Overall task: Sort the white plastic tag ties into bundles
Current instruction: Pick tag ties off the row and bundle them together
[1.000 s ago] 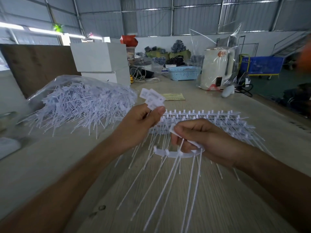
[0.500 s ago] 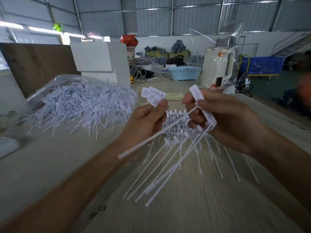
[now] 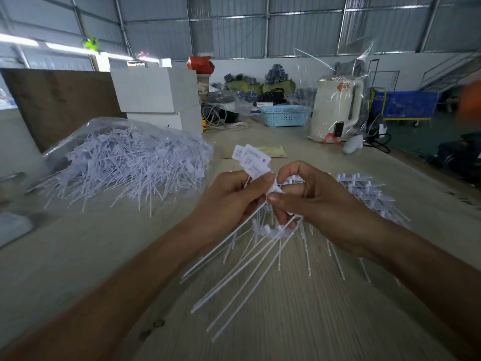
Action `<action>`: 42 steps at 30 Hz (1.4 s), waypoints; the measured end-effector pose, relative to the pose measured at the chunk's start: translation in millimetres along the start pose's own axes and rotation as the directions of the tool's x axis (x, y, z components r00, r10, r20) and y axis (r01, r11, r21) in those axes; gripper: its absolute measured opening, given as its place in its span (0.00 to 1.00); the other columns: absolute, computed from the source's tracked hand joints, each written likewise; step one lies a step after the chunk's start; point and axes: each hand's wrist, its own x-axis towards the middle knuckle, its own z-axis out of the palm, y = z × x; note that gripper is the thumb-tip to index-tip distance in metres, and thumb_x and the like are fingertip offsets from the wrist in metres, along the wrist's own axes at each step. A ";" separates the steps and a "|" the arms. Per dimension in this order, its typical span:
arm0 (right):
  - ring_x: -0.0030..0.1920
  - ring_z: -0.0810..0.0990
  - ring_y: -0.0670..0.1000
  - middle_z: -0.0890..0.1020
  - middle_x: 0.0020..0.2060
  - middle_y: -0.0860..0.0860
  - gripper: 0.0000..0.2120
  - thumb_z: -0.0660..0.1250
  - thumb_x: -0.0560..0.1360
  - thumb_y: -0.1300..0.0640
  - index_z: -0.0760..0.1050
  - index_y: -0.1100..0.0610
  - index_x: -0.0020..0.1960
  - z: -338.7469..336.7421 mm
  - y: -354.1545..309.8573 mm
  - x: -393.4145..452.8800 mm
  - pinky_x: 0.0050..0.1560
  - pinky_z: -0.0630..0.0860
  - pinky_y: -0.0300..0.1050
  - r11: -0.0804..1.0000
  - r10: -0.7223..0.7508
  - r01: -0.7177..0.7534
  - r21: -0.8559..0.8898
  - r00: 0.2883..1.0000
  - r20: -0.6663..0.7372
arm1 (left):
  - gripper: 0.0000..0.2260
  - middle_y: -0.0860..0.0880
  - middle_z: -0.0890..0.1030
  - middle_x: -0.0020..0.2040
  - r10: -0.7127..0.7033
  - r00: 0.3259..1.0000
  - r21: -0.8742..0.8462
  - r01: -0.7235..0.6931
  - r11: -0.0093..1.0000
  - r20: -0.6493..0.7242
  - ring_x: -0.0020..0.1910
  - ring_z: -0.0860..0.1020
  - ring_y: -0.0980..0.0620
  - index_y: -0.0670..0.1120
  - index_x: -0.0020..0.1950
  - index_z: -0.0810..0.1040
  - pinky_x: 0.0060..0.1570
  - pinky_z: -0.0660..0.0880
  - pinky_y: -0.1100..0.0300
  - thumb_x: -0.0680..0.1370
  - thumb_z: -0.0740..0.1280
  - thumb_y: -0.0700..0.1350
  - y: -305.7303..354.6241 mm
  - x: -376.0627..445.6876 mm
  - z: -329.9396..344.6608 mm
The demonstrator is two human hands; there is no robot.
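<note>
A: What has the left hand (image 3: 231, 196) got?

B: Its fingers are curled round a small bunch of white tag ties (image 3: 251, 158), the flat label ends fanned above the thumb and the thin tails slanting down toward the counter (image 3: 299, 308).

A: And the right hand (image 3: 309, 201)?

B: Thumb and forefinger pinch one tie (image 3: 274, 187) right beside the left thumb. Lower fingers seem to hold a curved strip of joined ties (image 3: 270, 230) too, though that part is blurred.

A: Where are the rest?

B: A big loose heap (image 3: 130, 162) lies on a clear plastic bag at the left of the counter. A row of ties still on strips (image 3: 364, 190) lies behind the right hand.

A: Anything further back?

B: White boxes (image 3: 156, 92), a blue basket (image 3: 285, 115) and a pale kettle (image 3: 335, 108) wrapped in clear plastic.
</note>
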 end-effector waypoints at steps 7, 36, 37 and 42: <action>0.41 0.83 0.54 0.85 0.40 0.58 0.14 0.63 0.81 0.54 0.81 0.63 0.46 0.8 1.0 -1.5 0.49 0.77 0.44 0.982 -0.017 0.021 -0.188 1.000 0.021 | 0.23 0.56 0.66 0.22 -0.068 0.995 -0.017 0.066 0.998 -0.075 0.20 0.63 0.58 0.52 0.25 0.73 0.22 0.62 0.68 0.80 0.67 0.53 3.9 1.6 -5.9; 0.33 0.73 0.52 0.73 0.32 0.60 0.17 0.61 0.82 0.56 0.75 0.65 0.40 13.8 17.2 -0.7 0.41 0.70 0.46 0.996 0.051 -0.048 0.073 0.998 -0.038 | 0.24 0.53 0.74 0.22 0.142 0.987 0.440 -0.163 0.883 0.080 0.23 0.72 0.57 0.43 0.28 0.79 0.31 0.69 0.65 0.82 0.63 0.52 -4.7 9.7 -21.8; 0.32 0.72 0.51 0.72 0.31 0.58 0.16 0.61 0.81 0.54 0.76 0.64 0.41 15.7 17.0 0.1 0.39 0.69 0.46 0.987 0.083 -0.077 0.145 0.996 -0.037 | 0.24 0.52 0.74 0.22 0.157 0.987 0.473 -0.152 0.868 0.028 0.23 0.72 0.56 0.42 0.29 0.79 0.32 0.70 0.63 0.81 0.64 0.54 -6.4 12.1 -21.3; 0.38 0.76 0.47 0.78 0.38 0.52 0.11 0.63 0.80 0.59 0.78 0.64 0.57 13.5 10.9 0.7 0.40 0.74 0.40 0.963 0.109 -0.132 0.237 0.988 0.109 | 0.28 0.51 0.67 0.25 0.267 0.959 0.690 -0.129 0.712 -0.095 0.26 0.69 0.51 0.43 0.30 0.70 0.29 0.64 0.54 0.74 0.57 0.67 -8.3 16.1 -22.9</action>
